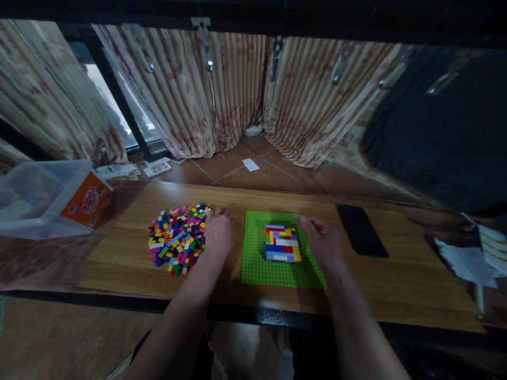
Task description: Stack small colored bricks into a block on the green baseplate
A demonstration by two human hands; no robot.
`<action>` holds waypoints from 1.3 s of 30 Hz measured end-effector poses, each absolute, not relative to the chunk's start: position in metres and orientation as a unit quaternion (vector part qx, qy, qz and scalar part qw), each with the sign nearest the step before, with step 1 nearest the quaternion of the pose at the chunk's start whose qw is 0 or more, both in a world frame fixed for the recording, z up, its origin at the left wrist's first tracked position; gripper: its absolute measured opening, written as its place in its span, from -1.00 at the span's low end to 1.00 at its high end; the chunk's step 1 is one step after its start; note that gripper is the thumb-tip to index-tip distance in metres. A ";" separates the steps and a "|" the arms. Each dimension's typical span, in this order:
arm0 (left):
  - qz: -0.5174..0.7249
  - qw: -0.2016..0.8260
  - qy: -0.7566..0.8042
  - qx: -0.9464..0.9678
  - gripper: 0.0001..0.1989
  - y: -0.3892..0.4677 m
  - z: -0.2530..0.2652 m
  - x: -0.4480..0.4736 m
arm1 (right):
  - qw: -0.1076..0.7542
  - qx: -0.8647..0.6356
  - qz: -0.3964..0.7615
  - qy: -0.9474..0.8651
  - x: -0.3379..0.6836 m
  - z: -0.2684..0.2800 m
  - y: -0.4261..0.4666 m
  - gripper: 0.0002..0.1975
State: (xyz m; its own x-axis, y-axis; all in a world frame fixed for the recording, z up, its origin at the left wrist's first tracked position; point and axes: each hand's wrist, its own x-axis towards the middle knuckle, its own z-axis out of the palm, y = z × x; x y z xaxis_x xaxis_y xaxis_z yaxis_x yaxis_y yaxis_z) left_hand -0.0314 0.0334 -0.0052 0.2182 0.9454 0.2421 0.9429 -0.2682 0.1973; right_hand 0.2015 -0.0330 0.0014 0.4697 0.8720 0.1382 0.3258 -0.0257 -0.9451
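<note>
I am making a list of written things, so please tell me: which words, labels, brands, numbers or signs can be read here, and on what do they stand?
None can be quoted surely.
Orange label on the bin: large white characters, too blurred.
White sheet on the floor: dark print, too small.
Phone: no text shows.

Heaped bricks (177,240), multicoloured block (282,244), green baseplate (254,270) beneath
</note>
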 end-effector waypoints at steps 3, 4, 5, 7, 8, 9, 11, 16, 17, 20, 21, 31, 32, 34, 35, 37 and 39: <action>0.161 0.019 0.611 0.775 -0.74 0.033 -0.005 -0.033 | 0.533 -0.672 0.249 -0.450 0.203 0.001 -0.033 -0.66; 0.163 0.027 0.617 0.770 -0.73 0.032 -0.004 -0.033 | 0.530 -0.672 0.251 -0.452 0.204 0.001 -0.033 -0.66; 0.166 0.038 0.621 0.765 -0.73 0.032 -0.003 -0.033 | 0.529 -0.671 0.254 -0.453 0.204 0.001 -0.033 -0.66; 0.189 0.070 0.622 0.757 -0.75 0.031 -0.001 -0.033 | 0.528 -0.669 0.260 -0.454 0.204 0.000 -0.033 -0.66; 0.215 0.097 0.615 0.752 -0.76 0.031 0.000 -0.032 | 0.529 -0.668 0.262 -0.453 0.203 0.001 -0.034 -0.66; 0.254 0.139 0.601 0.745 -0.78 0.031 0.001 -0.031 | 0.533 -0.667 0.262 -0.451 0.202 0.001 -0.034 -0.67; 0.354 0.269 0.553 0.705 -0.83 0.031 0.003 -0.029 | 0.543 -0.659 0.271 -0.445 0.198 0.003 -0.034 -0.70; 0.477 0.604 0.407 0.492 -0.78 0.023 0.013 -0.016 | 0.575 -0.600 0.257 -0.493 0.180 0.011 -0.036 -0.81; 0.478 0.642 0.386 0.459 -0.75 0.020 0.015 -0.013 | 0.575 -0.586 0.247 -0.515 0.176 0.013 -0.037 -0.83; 0.467 0.709 0.345 0.399 -0.72 0.012 0.021 -0.005 | 0.564 -0.549 0.237 -0.569 0.164 0.019 -0.039 -0.87; 0.463 0.720 0.338 0.391 -0.72 0.010 0.022 -0.003 | 0.562 -0.539 0.238 -0.580 0.161 0.020 -0.040 -0.87; 0.427 0.750 0.295 0.411 -0.67 0.005 0.021 0.002 | 0.526 -0.494 0.257 -0.643 0.155 0.023 -0.041 -0.78; 0.422 0.753 0.295 0.410 -0.66 0.005 0.021 0.002 | 0.524 -0.493 0.260 -0.644 0.155 0.023 -0.042 -0.78; 0.413 0.762 0.293 0.402 -0.65 0.005 0.020 0.001 | 0.518 -0.491 0.271 -0.646 0.156 0.023 -0.042 -0.79; 0.411 0.767 0.291 0.398 -0.63 0.005 0.020 0.001 | 0.515 -0.489 0.278 -0.646 0.157 0.024 -0.042 -0.79; 0.407 0.772 0.288 0.394 -0.62 0.005 0.020 0.001 | 0.512 -0.487 0.294 -0.644 0.158 0.025 -0.043 -0.80; 0.404 0.774 0.290 0.393 -0.60 0.004 0.020 0.002 | 0.512 -0.490 0.309 -0.634 0.159 0.028 -0.044 -0.84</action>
State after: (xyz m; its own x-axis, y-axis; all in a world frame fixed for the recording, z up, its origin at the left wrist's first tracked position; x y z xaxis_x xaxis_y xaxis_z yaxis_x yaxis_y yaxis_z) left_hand 0.0020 0.0038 0.0195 0.5053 0.8530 -0.1306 -0.3984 0.3648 0.8416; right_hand 0.1587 -0.0445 0.0276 0.0045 0.9380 0.3467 0.3041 0.3290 -0.8940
